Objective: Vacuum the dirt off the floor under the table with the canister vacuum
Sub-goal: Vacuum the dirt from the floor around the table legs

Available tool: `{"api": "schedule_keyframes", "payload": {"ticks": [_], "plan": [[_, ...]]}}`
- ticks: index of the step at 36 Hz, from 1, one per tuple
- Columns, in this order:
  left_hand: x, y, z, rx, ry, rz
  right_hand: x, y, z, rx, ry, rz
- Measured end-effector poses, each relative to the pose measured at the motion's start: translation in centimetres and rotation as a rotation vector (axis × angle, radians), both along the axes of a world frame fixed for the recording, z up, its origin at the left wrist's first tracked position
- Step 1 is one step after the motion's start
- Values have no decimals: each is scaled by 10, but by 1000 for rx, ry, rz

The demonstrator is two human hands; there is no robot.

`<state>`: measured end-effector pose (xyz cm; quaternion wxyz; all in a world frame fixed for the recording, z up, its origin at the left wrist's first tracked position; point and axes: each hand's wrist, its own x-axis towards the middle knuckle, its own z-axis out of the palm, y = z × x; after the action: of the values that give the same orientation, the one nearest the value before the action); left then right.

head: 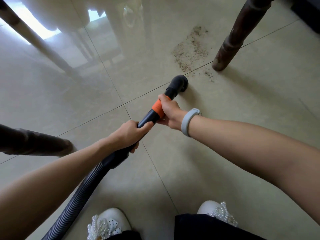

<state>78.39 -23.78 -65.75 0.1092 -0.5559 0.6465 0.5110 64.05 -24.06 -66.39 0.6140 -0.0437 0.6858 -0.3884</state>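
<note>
Beige glossy floor tiles (pixel 242 118) fill the head view. Both hands clamp the black vacuum wand (pixel 149 116): the right hand (pixel 170 112) grips its orange collar (pixel 158 108), the left hand (pixel 130 134) wraps the tube just behind, where the ribbed hose (pixel 81 189) begins. Ahead of the right hand the round nozzle (pixel 179 83) touches the floor. Just beyond it lies the dirt (pixel 190 51), beside a dark table leg (pixel 232 40).

The floor (pixel 225 153) is glossy, smooth beige tile, mirroring light, with gritty brown dirt (pixel 190 51) scattered on it. The vacuum wand (pixel 150 116) looks like matt black plastic with an orange band; its hose (pixel 83 187) is ribbed. The table leg (pixel 232 37) is dark, worn wood.
</note>
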Motion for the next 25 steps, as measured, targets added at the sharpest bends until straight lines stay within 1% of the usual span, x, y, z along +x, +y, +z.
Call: {"api": "schedule_keyframes", "payload": {"ticks": [7, 15, 21, 25], "plan": [[-15, -5, 0, 14, 12, -4, -13, -7, -5, -8, 45, 25], [-39, -2, -5, 13, -15, -136, -37, 15, -11, 21, 88, -114], [-75, 4, -11, -114, -107, -323, -69, 34, -18, 48, 121, -237], [-101, 4, -10, -206, -147, -413, -93, 37, -19, 46, 135, -295]]}}
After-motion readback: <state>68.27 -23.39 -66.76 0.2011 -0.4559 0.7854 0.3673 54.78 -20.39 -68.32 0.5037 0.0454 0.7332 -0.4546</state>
